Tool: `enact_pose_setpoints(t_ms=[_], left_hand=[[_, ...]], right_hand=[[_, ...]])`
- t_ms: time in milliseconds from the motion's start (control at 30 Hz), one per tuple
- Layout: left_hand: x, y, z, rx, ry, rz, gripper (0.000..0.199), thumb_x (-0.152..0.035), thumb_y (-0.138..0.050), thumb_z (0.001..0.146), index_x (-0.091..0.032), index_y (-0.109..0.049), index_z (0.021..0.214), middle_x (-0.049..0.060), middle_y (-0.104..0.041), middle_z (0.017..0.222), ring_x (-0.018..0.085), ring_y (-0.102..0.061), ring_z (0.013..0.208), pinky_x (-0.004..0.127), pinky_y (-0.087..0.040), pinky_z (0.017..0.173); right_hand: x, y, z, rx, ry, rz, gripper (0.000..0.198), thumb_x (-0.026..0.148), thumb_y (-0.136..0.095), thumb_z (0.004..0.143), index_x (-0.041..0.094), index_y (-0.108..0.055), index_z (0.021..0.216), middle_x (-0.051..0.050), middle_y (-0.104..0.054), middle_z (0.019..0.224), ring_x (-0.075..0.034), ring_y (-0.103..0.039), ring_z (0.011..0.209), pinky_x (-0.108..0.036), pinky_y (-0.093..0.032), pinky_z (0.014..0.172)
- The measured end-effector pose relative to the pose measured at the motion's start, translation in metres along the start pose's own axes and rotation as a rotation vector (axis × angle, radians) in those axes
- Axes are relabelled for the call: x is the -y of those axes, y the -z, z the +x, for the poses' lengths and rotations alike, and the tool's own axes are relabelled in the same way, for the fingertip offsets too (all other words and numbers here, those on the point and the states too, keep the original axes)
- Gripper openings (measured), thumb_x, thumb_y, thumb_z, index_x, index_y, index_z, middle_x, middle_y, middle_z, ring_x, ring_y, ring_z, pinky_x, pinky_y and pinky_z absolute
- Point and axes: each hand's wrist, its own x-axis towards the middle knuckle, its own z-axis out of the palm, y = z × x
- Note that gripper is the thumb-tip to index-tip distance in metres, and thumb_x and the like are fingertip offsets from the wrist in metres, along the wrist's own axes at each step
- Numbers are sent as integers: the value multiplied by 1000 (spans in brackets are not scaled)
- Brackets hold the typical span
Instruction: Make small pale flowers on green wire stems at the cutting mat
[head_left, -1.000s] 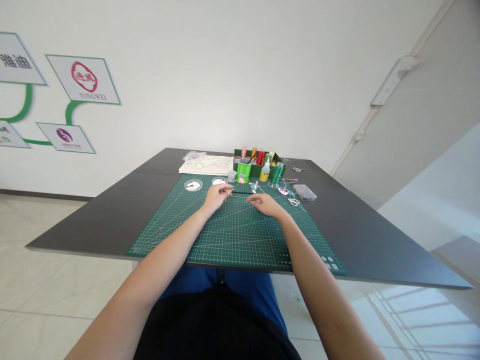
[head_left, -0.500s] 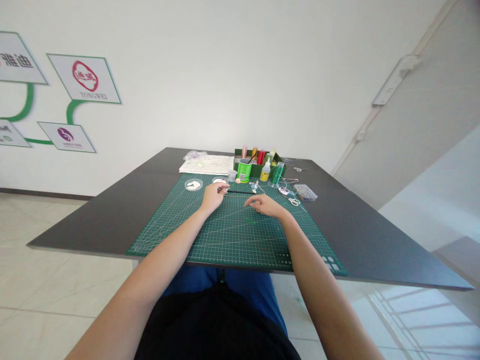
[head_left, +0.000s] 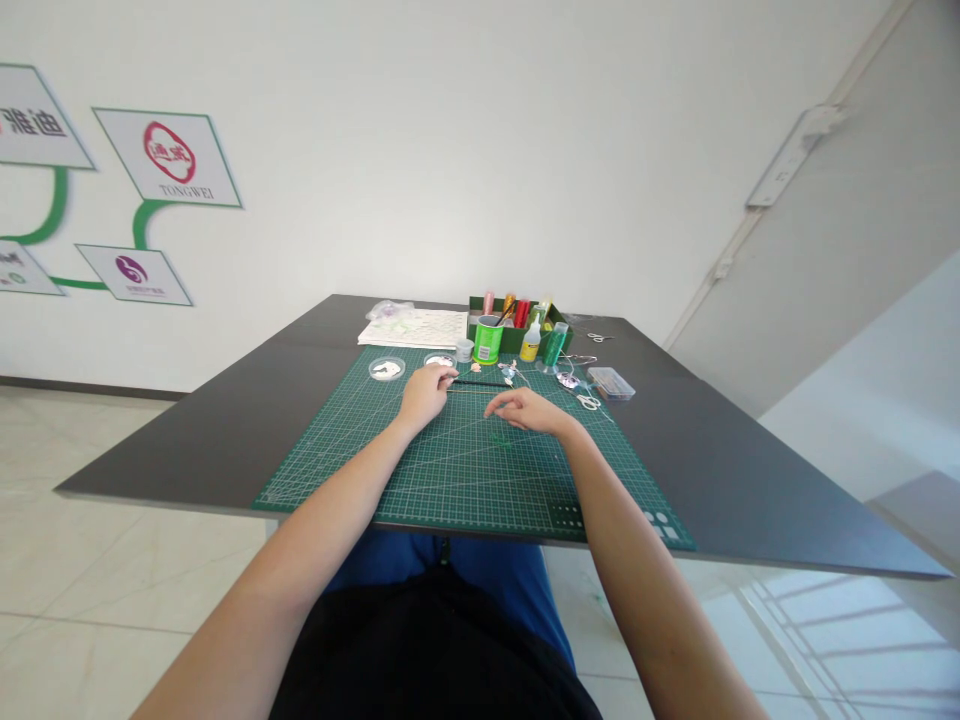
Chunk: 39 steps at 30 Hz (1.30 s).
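My left hand rests above the green cutting mat, its fingers drawn together at the tips. Whatever they pinch is too small to make out. Right beside those fingertips lies a thin black rod, with a fine yellowish stick just in front of it. My right hand hovers palm down to the right, fingers bent and thumb close to the index finger. Any small thing between them cannot be made out. Behind the left hand are a shallow dish of white pieces and a small white cup.
A second round dish stands left. At the back are white sheets, a green can with brushes, a glue bottle and a green box of colored tubes. White scissors and a clear case lie right.
My right hand has shifted slightly left, toward the left hand. My left hand stays nearly in place, and the things on the table have not moved.
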Motion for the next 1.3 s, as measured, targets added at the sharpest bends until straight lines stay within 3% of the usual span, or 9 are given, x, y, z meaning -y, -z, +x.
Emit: enact_pose_setpoints(t_ms=[800,1300], left_hand=[[1,1,0,-15,34,33,29,-8,-56,89,-21,-76,104,7,-75,111,23,-67,103,37,-52,94],[-13,-3,-5,135,-60,31,21,-11,-61,90,-20,-77,99,6,-76,100,20,-67,89,33,-51,86]], right_hand=[[10,-1,-4,103,56,189,42,39,-59,90,7,-70,114,10,-40,43,-7,-29,40,-21,-21,44],[13,-1,-9,150,147,515,44,39,-66,90,7,-67,120,12,-37,42,-6,-23,39,-23,-17,43]])
